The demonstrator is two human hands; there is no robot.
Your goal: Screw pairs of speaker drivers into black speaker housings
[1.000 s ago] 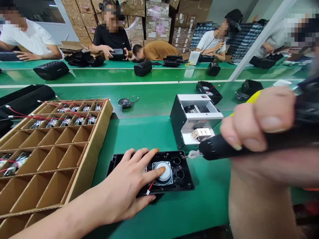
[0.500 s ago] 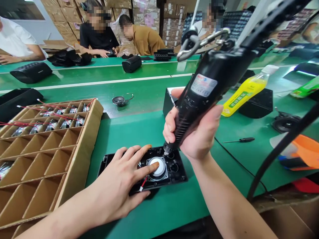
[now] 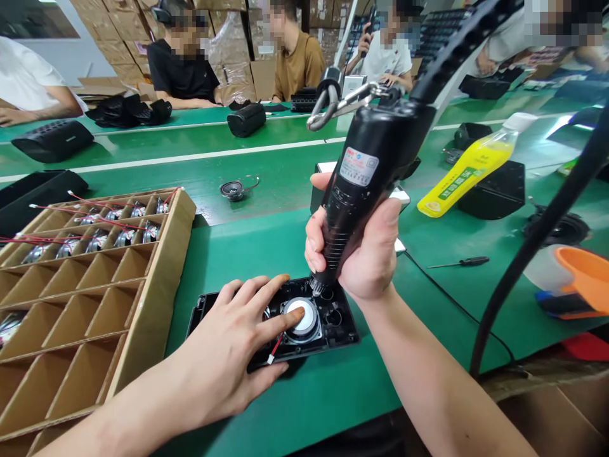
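My right hand [image 3: 364,254] is wrapped around a black electric screwdriver [image 3: 354,197], which leans with its tip down at the corner of a round speaker driver [image 3: 311,322]. That driver, with a white centre, sits in a black rectangular speaker housing [image 3: 349,324] on the green bench. My left hand [image 3: 242,330] lies spread over the housing's left part, one fingertip on the white centre and the thumb by the near edge. A short red wire with a white plug [image 3: 272,357] sticks out beside my fingers. The screwdriver's bit is hard to make out.
A cardboard divider box [image 3: 147,317] with several wired drivers stands at left. A loose driver [image 3: 234,190] lies beyond the housing. At right are a yellow bottle [image 3: 469,171], a small screwdriver [image 3: 461,262], an orange scoop-like object [image 3: 583,279] and a thick cable [image 3: 533,254]. Several people sit across the bench.
The screwdriver's upper end and my right hand have shifted slightly left, making the tool more upright. Its tip stays near the driver's corner. My left hand has hardly moved.
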